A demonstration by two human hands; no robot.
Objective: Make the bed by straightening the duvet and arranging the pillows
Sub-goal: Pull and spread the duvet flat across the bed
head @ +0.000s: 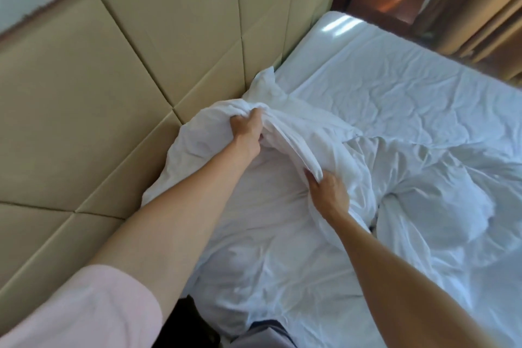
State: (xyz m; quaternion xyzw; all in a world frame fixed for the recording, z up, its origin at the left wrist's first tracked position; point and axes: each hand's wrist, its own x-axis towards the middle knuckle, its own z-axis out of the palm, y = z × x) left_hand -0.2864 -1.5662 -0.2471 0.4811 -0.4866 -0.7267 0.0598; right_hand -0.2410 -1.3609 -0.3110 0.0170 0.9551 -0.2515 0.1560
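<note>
The padded headboard [113,93] ran along my left, and I leaned over the bed near it so that I could reach the bunched cloth at the top of the mattress. My left hand [246,130] was closed in a fist round a gathered fold of the white duvet [282,133], close to the headboard; I held it high there, I think, to lift the heap clear of the bottom sheet [395,79] so it could be shaken out. The duvet's far corner stood up against the headboard, crumpled. My right hand [329,192] pinched the edge of the same fold lower down, fingers curled over the hem and thumb beneath, well apart from the left so the edge could be drawn taut between them. Further right, the rest of the duvet lay twisted in a lump across the middle of the bed, so the straightening had hardly begun. I could not tell a pillow from the folds. Beyond the far corner stood a wooden nightstand [387,0], and curtains [485,8] hung at the right.
</note>
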